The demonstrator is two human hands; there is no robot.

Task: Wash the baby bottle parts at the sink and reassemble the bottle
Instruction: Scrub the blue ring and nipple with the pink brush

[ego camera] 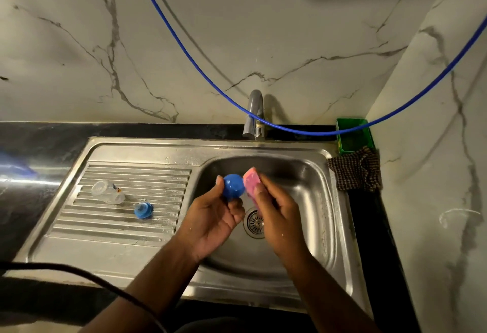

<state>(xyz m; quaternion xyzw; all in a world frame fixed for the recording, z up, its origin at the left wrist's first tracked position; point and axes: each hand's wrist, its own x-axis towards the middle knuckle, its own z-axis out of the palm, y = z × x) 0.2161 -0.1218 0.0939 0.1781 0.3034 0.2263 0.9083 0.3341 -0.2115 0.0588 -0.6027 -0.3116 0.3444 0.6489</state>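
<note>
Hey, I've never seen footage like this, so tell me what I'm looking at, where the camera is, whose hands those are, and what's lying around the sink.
There is no machine here. It is one picture from a wide-angle camera worn on a person's head, looking down at their own two bare hands over a stainless steel sink.

The left hand holds a round blue plastic bottle cap. The right hand grips a pink sponge right beside the cap, seemingly to scrub it.

On the ribbed steel draining board to the left lie a clear plastic baby bottle on its side and a blue screw ring with its teat.

Behind the basin stands a grey metal tap; no water visibly runs. A blue hose hangs across the marble wall. At the right are a green plastic tub and a dark checked cloth.
</note>
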